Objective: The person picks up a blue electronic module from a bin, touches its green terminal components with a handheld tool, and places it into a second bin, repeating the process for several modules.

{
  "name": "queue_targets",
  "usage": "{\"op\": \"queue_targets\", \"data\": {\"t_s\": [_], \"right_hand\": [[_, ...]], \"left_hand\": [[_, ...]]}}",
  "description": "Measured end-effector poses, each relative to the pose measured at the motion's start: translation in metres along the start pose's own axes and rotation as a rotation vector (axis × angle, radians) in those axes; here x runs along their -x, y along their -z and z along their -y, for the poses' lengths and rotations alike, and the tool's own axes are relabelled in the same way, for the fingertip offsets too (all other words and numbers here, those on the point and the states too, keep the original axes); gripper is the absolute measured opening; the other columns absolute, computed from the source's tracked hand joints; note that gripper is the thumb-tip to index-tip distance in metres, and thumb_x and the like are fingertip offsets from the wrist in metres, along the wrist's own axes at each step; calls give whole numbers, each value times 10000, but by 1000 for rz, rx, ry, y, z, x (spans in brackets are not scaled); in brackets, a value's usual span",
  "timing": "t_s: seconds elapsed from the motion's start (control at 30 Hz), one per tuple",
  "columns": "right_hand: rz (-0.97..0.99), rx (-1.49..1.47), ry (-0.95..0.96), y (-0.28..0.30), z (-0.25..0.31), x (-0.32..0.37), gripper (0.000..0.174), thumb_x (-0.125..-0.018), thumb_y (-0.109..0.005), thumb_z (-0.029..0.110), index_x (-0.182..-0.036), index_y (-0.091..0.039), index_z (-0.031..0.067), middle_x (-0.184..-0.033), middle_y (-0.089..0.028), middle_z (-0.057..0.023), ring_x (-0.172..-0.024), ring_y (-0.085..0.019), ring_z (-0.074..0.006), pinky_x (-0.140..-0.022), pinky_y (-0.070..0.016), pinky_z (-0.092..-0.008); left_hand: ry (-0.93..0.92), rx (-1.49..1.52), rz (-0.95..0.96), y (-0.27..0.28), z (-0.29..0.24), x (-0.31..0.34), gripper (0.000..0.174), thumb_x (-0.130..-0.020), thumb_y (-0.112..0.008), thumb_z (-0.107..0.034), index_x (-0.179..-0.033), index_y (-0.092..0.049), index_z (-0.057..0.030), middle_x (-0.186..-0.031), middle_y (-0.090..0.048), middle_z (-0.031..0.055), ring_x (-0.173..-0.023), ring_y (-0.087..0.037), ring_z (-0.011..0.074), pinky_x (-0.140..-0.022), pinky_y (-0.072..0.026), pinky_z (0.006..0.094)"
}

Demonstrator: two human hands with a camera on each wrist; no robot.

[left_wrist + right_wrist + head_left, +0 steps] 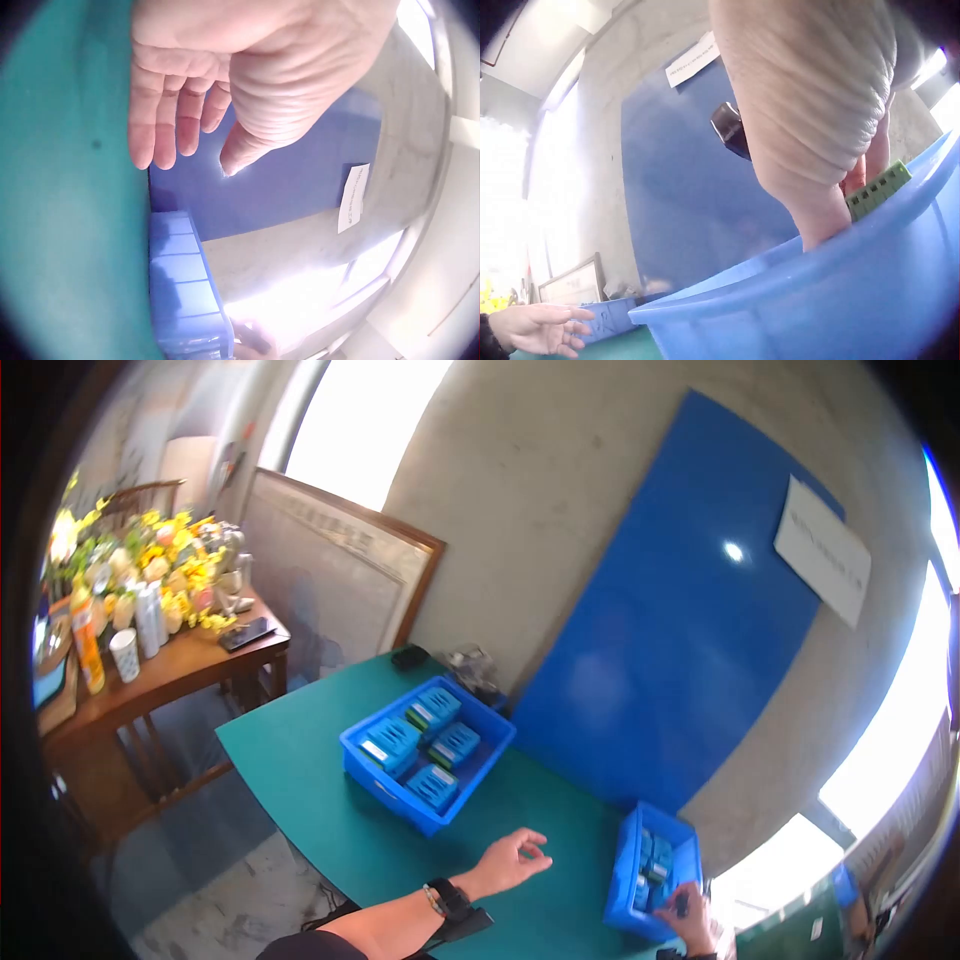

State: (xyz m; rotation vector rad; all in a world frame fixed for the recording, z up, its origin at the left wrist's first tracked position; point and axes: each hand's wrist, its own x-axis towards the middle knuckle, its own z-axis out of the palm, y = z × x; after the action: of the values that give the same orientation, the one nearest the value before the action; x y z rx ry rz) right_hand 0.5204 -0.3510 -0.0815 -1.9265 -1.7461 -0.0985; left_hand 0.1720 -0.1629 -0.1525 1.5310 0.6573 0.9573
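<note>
My left hand (510, 862) (247, 82) hovers over the green table between two blue bins, fingers loosely bent and holding nothing. At the right bin (612, 870) (780, 307), my right hand (690, 922) (817, 112) reaches over the rim with a small dark object (683, 905) (731, 131) in its grip. Its thumb and fingertips dip behind the rim, beside a green slotted block (881, 191); whether they touch it is unclear. Blue boxes (657, 850) lie in that bin. Several blue boxes (435, 785) sit apart in the left bin (400, 800).
The green table (300, 740) holds a black item (409, 657) and a clear plastic bundle (470, 668) at its back edge. A blue board (680, 600) leans on the wall. At left stands a wooden table (190, 665) with flowers, cans, a paper cup and a phone.
</note>
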Motion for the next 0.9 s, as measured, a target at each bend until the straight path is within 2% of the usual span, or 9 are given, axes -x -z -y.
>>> {"op": "queue_targets", "data": {"t_s": [0.03, 0.07, 0.17, 0.27, 0.37, 0.43, 0.6, 0.8, 0.9], "right_hand": [[44, 66, 78, 0, -1, 1, 362, -705, -809, 128, -909, -517, 63, -727, -626, -49, -640, -590, -125, -573, -482, -284], [21, 126, -34, -4, -8, 4, 268, -811, -708, 216, -980, -561, 68, -769, -604, -113, -658, -576, -244, -615, -476, -358], [-102, 157, 4, 5, 32, 3, 222, -835, -698, 215, -930, -572, 58, -775, -573, -86, -672, -532, -166, -618, -465, -339], [-423, -385, 66, -22, 122, -6, 94, -866, -661, 46, -925, -587, 42, -675, -545, -52, -596, -509, -123, -567, -445, -274], [-401, -664, 34, -55, 171, -15, 117, -847, -682, 35, -896, -576, 50, -635, -520, -40, -558, -476, -85, -532, -417, -242], [-258, -991, -183, -94, 177, -25, 214, -810, -687, 59, -915, -502, 40, -750, -650, -97, -618, -639, -151, -516, -504, -262], [-186, -1070, -149, -143, 179, -18, 138, -861, -624, 28, -905, -493, 22, -777, -666, -128, -608, -657, -155, -495, -511, -241], [-234, -1031, -152, -150, 155, 1, 125, -859, -634, 11, -884, -512, 20, -762, -649, -86, -606, -632, -111, -498, -505, -224], [-386, -967, -88, -153, 156, 1, 150, -824, -704, 53, -845, -556, 37, -687, -622, -37, -607, -600, -65, -509, -501, -245]], "left_hand": [[0, 4, 5, 0, -3, 4, 466, -840, -719, -276, -1197, -542, -34, -998, -633, 76, -811, -640, 138, -666, -532, 291], [5, 3, 6, 2, -8, 8, 458, -852, -713, -263, -1200, -536, -25, -1012, -616, 71, -798, -635, 121, -637, -538, 277], [20, 9, 100, 13, -36, 11, 387, -858, -702, -297, -1146, -587, -67, -1023, -638, 60, -847, -639, 135, -700, -533, 291], [-210, -281, -28, 39, -68, 3, 276, -838, -711, -258, -1036, -641, -78, -954, -654, 63, -859, -639, 162, -763, -509, 322], [-332, -445, -164, 74, -86, -16, 212, -808, -717, -198, -944, -645, -51, -888, -626, 83, -787, -623, 178, -702, -503, 323], [-315, -612, -266, 100, -104, -26, 251, -775, -724, -243, -928, -656, -56, -874, -620, 104, -815, -621, 212, -721, -502, 350], [4, -1150, -428, 179, -113, -40, 358, -710, -732, -273, -995, -665, -66, -1026, -621, 189, -992, -582, 368, -848, -495, 431], [478, -1419, -445, 219, -95, -43, 703, -627, -799, -525, -1084, -648, -13, -1170, -583, 231, -1128, -529, 388, -940, -468, 463], [444, -1523, -424, 224, -82, -49, 731, -611, -771, -603, -1036, -681, -16, -1118, -626, 218, -1085, -564, 372, -943, -466, 445]]}}
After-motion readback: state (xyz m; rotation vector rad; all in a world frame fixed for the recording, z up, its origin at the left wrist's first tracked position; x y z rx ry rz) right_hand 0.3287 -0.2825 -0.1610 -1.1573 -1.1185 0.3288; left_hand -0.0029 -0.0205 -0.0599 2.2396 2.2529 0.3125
